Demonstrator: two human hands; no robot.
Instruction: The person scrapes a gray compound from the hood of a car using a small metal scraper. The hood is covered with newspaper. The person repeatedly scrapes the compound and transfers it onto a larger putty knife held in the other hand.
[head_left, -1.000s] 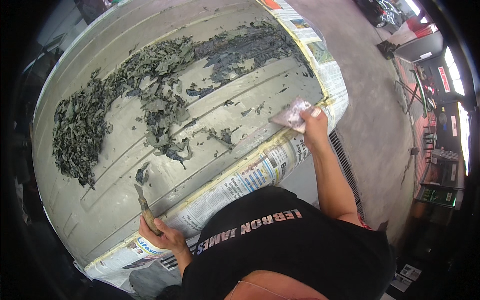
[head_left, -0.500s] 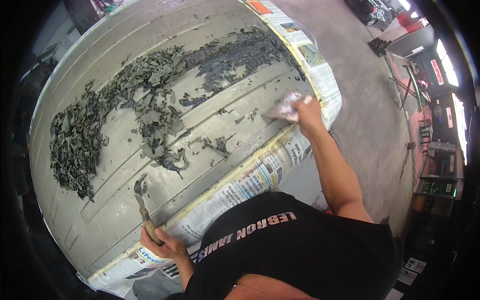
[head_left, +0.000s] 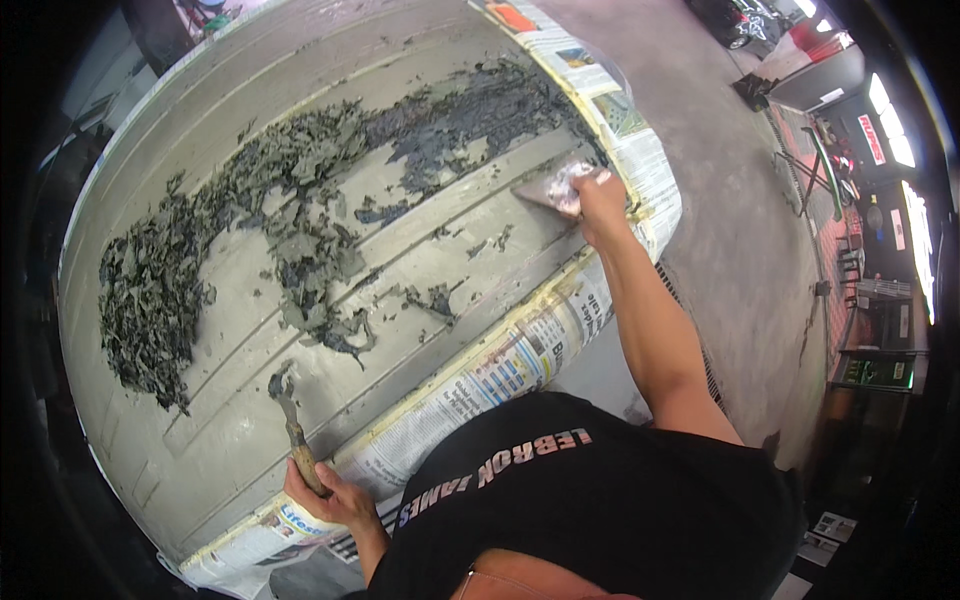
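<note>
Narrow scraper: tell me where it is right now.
In the head view, the narrow scraper is at the lower left, held in the left hand, its blade tip by a small dark flake.

A ribbed panel (head_left: 400, 245) is viewed from above at close range — steeply downward, through a wide fisheye camera worn on the person's head. The black shirt (head_left: 610, 500) is caught along the lower edge; the workshop floor (head_left: 720, 200) is taken in farther off, at right, with straight lines bowed.
</note>
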